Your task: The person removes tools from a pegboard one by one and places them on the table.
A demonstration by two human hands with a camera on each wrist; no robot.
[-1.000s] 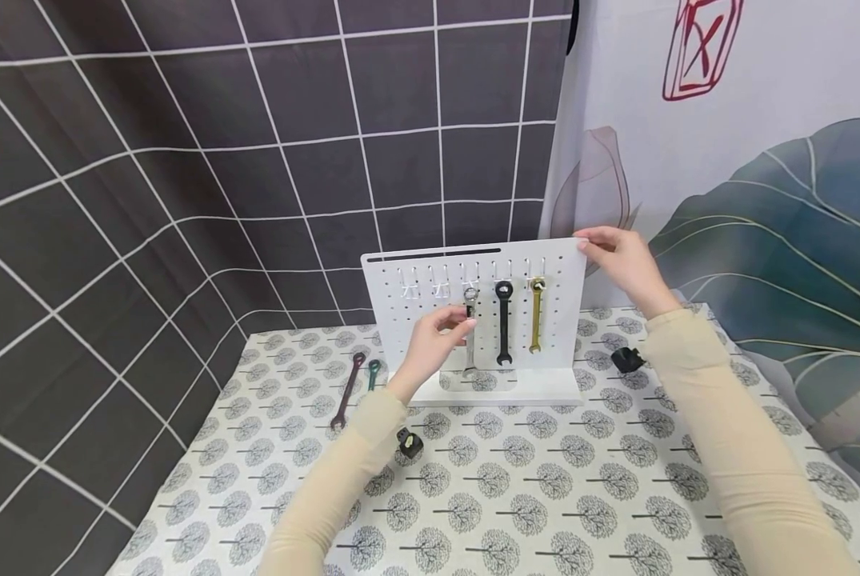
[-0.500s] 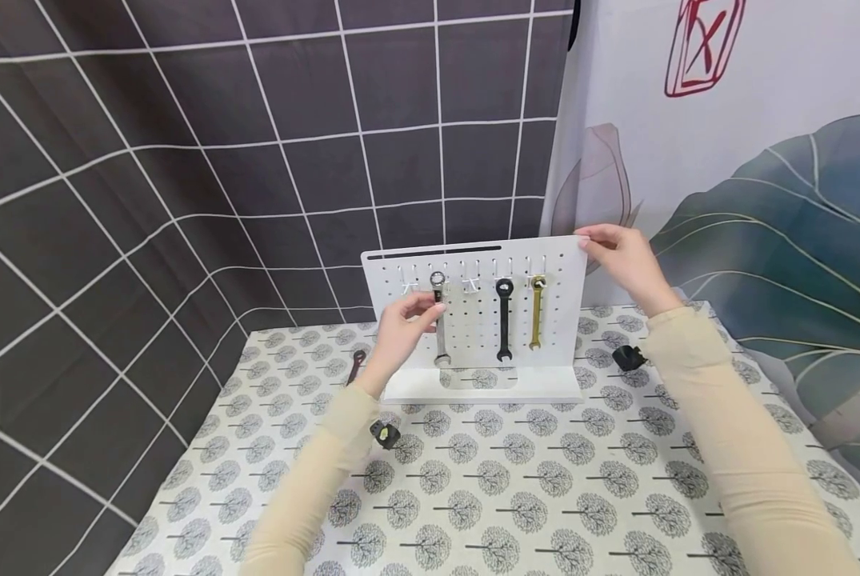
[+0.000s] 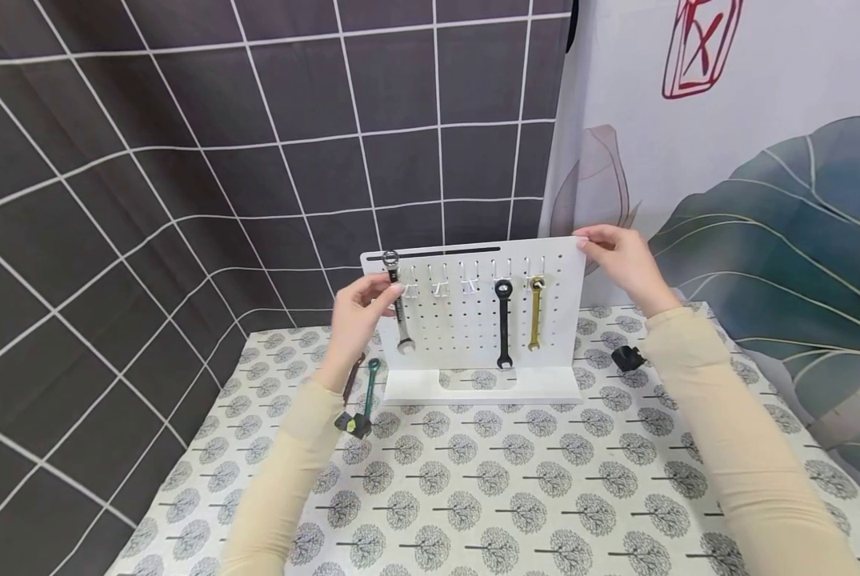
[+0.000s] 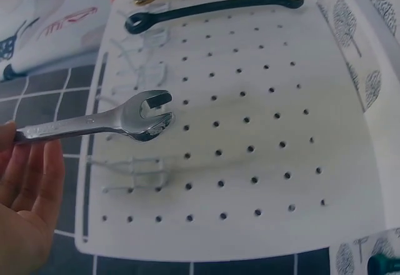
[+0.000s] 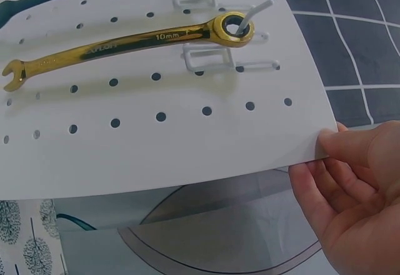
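Observation:
My left hand [image 3: 358,316] pinches a silver combination wrench [image 4: 119,120] near its ring end, in front of the left edge of a white pegboard [image 3: 466,328]. The wrench's open end points down in the head view. With thumb and fingers my right hand [image 3: 620,260] grips the board's upper right corner, as the right wrist view also shows. On the board's hooks hang a black wrench [image 3: 504,324] and a gold wrench [image 5: 125,45] marked 10mm. Several white hooks [image 3: 440,282] to the left of them carry nothing.
A green wrench [image 3: 371,384] and a dark red wrench [image 3: 353,378], partly behind the left wrist, lie on the tree-patterned tablecloth [image 3: 473,496] left of the board. Dark tiled curtain [image 3: 293,160] stands behind.
The silver wrench has come off the middle hook of the board and moved left and slightly up with my left hand. My right hand stays at the corner.

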